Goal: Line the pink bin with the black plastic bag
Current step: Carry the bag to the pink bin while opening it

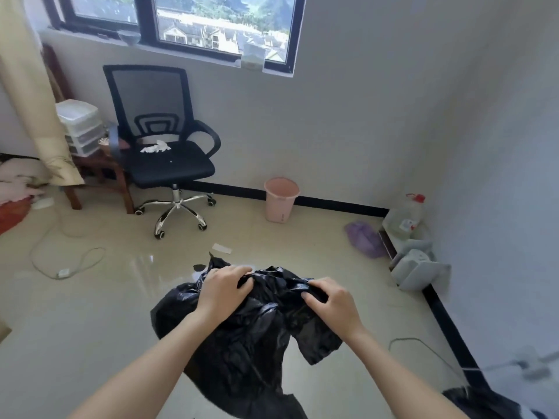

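Observation:
The pink bin (pixel 281 199) stands upright and empty-looking on the floor against the far wall, under the window. A crumpled black plastic bag (pixel 251 334) hangs in front of me, well short of the bin. My left hand (pixel 225 290) pinches the bag's upper edge on the left. My right hand (pixel 331 300) grips the same edge on the right. The bag's lower part droops between my forearms.
A black office chair (pixel 163 152) stands left of the bin, with a wooden stool and white drawers (pixel 80 128) beside it. A purple bag (pixel 364 238), a water jug (pixel 406 216) and grey items line the right wall. Cables (pixel 65 267) lie on the tiled floor.

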A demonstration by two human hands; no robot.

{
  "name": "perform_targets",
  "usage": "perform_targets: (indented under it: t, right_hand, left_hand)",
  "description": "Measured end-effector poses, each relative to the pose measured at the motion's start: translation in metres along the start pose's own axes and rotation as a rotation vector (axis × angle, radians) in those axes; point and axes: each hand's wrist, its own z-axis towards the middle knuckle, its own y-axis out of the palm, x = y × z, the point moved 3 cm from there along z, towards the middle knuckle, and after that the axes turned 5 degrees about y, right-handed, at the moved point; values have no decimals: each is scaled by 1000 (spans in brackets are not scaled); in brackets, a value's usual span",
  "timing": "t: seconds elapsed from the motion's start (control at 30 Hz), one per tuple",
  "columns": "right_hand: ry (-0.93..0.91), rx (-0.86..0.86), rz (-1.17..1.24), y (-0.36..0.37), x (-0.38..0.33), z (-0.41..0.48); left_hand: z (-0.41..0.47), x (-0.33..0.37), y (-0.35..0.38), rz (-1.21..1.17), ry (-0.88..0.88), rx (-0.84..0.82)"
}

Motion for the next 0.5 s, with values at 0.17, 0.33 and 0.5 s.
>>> perform_targets:
  t: [0.17, 0.33, 0.5]
  right_hand:
    - [-20, -24, 9, -18, 25, 102]
    - [-52, -22, 23, -30, 33, 199]
    - [-44, -61, 23, -12, 44, 282]
  left_hand:
    - [96, -1, 42, -17, -9, 16]
    - [175, -17, 72, 4, -26, 45]
    - [243, -57, 106, 11, -73, 14]
